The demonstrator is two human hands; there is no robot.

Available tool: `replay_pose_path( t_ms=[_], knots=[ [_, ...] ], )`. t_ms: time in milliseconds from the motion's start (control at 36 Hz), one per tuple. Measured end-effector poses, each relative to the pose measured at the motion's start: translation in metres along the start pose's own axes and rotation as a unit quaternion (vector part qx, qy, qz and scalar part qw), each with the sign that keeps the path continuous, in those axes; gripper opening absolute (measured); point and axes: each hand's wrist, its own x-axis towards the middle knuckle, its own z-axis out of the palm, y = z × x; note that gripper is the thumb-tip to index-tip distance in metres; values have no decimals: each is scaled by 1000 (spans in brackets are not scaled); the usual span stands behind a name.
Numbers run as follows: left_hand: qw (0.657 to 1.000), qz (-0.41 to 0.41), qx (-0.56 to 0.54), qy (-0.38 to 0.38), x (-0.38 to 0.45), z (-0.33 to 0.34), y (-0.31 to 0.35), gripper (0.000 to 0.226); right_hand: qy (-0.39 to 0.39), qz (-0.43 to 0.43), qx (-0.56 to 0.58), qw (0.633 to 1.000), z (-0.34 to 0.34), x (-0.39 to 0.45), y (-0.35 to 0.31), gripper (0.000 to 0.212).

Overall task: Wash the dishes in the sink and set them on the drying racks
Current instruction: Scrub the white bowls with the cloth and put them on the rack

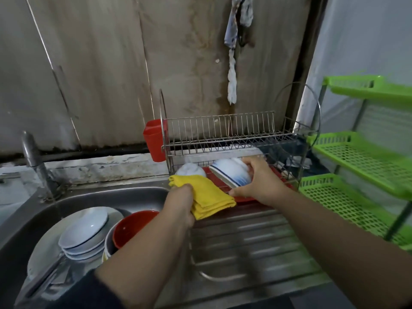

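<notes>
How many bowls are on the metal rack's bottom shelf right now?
2: a plain white bowl upside down at the left, and a blue-striped bowl beside it under the right hand. Others may be hidden.

I see a yellow cloth [208, 195], a white bowl with blue stripes [230, 171], a red bowl [131, 226], pale blue-white plates [85, 230], a red cup [153, 139], and green plastic shelves [356, 157].
</notes>
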Motion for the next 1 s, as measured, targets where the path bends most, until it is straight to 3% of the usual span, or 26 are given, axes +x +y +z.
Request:
replay_pose_path(
  t_ms=[167, 472, 667, 861, 1000],
  knots=[
    [999, -26, 31, 19, 38, 6, 8, 39, 6, -3, -109, 994, 17, 31, 19, 95],
    [994, 24, 88, 53, 87, 14, -2, 43, -26, -70, -305, 949, 45, 87, 42, 91],
    [986, 33, 148, 68, 94, 14, -2, 13, -59, -87, -344, 933, 61, 100, 51, 90],
    [988, 36, 139, 64, 97, 12, -4, 19, -78, -88, -356, 927, 64, 104, 55, 87],
    [989, 24, 129, 68, 95, 10, -3, 11, -93, -65, -351, 930, 68, 104, 56, 75]
  ],
)
